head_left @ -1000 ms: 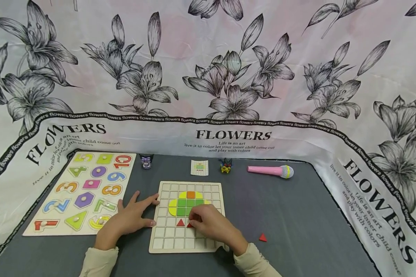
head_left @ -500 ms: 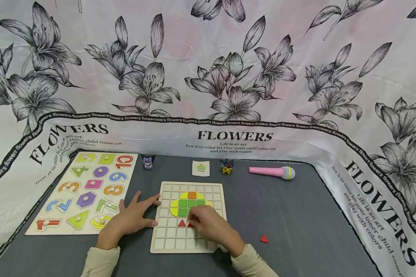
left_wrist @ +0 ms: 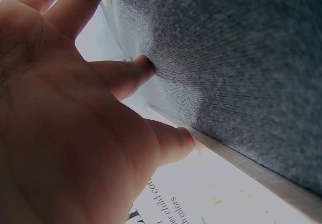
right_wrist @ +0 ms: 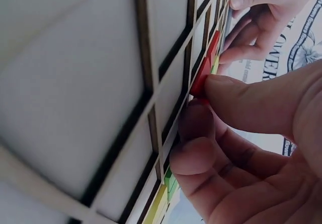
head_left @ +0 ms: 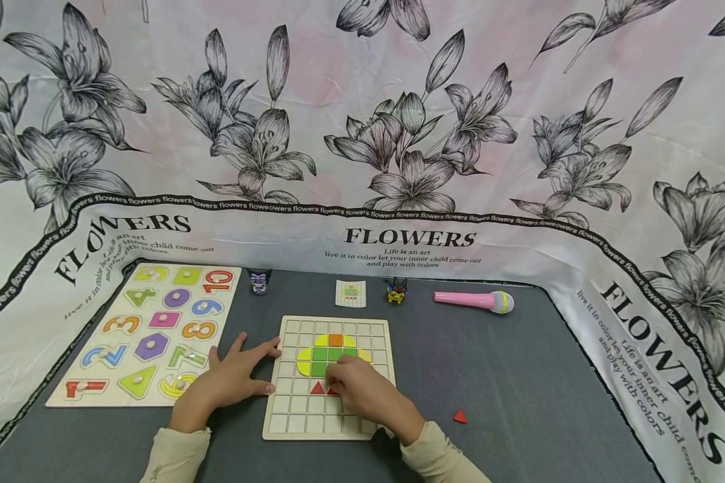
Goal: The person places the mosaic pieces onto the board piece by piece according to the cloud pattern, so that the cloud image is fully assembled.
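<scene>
A wooden grid board (head_left: 295, 424) lies in the middle of the head view, with green squares (head_left: 318, 368), yellow curved pieces (head_left: 303, 362) and an orange square (head_left: 335, 341) set in its cells. My right hand (head_left: 368, 394) is over the board, pinching a red triangle (right_wrist: 200, 79) between thumb and fingers in the right wrist view. Another red triangle (head_left: 317, 388) sits in the cell just left of it. Spread fingers of my left hand (head_left: 226, 379) touch the board's left edge, the hand partly over the number board. Cells beneath my right hand are hidden.
At left lies a number-and-shape puzzle board (head_left: 113, 341). A loose red triangle (head_left: 460, 416) rests right of the grid. Along the back stand a purple figurine (head_left: 258, 282), a pattern card (head_left: 351, 294), a yellow-and-black figurine (head_left: 396, 290) and a pink toy microphone (head_left: 468, 300).
The head view has shifted slightly. My right hand stays at the same red triangle with only a small finger movement, and my left hand keeps its place at the board's edge.
</scene>
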Demonstrator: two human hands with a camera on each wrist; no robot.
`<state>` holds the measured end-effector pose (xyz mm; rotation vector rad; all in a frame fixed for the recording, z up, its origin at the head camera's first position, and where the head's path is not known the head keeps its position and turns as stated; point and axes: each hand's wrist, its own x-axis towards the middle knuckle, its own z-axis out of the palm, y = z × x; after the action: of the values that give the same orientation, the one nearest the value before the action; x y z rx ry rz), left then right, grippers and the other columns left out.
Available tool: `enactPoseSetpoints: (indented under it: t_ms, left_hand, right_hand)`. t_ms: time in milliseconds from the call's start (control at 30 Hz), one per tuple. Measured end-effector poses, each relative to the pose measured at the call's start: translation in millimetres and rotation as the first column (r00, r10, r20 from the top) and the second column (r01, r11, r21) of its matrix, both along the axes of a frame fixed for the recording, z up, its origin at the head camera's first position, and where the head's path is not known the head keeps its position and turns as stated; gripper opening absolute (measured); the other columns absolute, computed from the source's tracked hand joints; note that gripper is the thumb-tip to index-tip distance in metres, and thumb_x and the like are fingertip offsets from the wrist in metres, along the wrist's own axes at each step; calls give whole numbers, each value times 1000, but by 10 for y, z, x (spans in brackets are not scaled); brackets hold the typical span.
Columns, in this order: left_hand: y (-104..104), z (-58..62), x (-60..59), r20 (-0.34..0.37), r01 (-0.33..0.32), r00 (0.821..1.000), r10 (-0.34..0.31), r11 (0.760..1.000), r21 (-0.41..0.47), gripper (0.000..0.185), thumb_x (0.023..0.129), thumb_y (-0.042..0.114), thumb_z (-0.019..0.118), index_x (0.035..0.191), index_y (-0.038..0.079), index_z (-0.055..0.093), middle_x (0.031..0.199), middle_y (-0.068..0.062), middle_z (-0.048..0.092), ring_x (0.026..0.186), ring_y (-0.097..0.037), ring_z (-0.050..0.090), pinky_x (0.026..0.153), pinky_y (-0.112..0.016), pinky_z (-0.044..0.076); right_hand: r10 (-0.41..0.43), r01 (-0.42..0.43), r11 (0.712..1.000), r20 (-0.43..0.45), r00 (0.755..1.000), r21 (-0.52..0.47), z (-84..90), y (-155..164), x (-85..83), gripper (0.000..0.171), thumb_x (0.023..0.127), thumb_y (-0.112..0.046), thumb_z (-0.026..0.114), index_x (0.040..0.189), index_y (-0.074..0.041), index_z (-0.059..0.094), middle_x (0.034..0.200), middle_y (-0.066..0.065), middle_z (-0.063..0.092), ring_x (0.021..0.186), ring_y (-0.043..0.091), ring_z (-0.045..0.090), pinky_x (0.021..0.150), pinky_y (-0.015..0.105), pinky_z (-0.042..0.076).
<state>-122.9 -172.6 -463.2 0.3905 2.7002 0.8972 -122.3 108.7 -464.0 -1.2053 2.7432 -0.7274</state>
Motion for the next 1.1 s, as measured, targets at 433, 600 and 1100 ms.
enactPoseSetpoints:
  t_ms: [433, 600, 1100]
  left_hand:
    - [-38, -102, -29, -14, 16, 1000, -15, 999, 31, 87, 85, 31, 92, 160, 14, 51, 151, -13, 61, 155, -62, 11, 107, -89, -7]
    - [-21, -21, -16, 17, 4, 1000, -4, 1000, 10, 88, 86, 29, 91, 162, 13, 49, 152, -10, 60, 156, -60, 9, 108, -88, -9]
    - [5, 5, -11, 17, 9, 1000, -9, 1000, 8, 86, 87, 29, 90, 161, 11, 49, 151, -10, 61, 155, -62, 9, 107, -89, -7]
  right_hand:
    - [-11, 10, 1000, 98, 995, 5, 8, 71, -17, 18, 98, 7, 71, 103, -8, 77, 90, -3, 67, 80, 5, 55, 75, 22, 52]
    - [-35, 59, 993, 232, 972, -98, 40, 233, 6, 25, 98, 7, 70, 121, -4, 74, 94, -1, 70, 81, 4, 59, 75, 25, 54]
    - [-275, 323, 930, 250, 928, -175, 97, 1146, 296, 18, 100, 0, 72, 117, -4, 75, 95, -5, 68, 80, 6, 59, 68, 28, 53]
